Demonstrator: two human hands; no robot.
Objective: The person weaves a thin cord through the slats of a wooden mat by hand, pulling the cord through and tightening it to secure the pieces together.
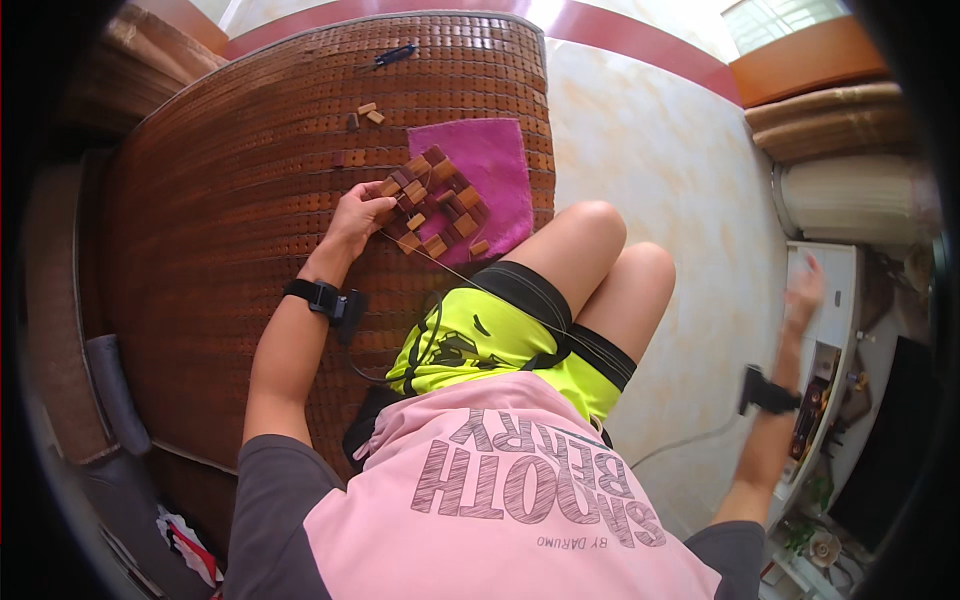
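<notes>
On the left, my left hand (362, 215) pinches the edge of a piece of strung wooden blocks (465, 225), light and dark brown with gaps between them. Part of the piece lies over a magenta cloth (500, 160) on the tiled mat. A thin pale cord (450, 270) leaves the blocks near my left fingers and runs across my lap toward the lower right; its far end cannot be made out. Stretched far out to the right, my right hand (806, 288) is raised beside a white cabinet, its fingers blurred by motion. Whether it holds the cord does not show.
Several loose wooden blocks (368, 113) lie on the brown tiled mat (220, 250), beyond my left hand. A dark blue-handled tool (394, 55) rests near the mat's far end. Pale floor (680, 150) stretches between the mat and the white cabinet (825, 300) at right.
</notes>
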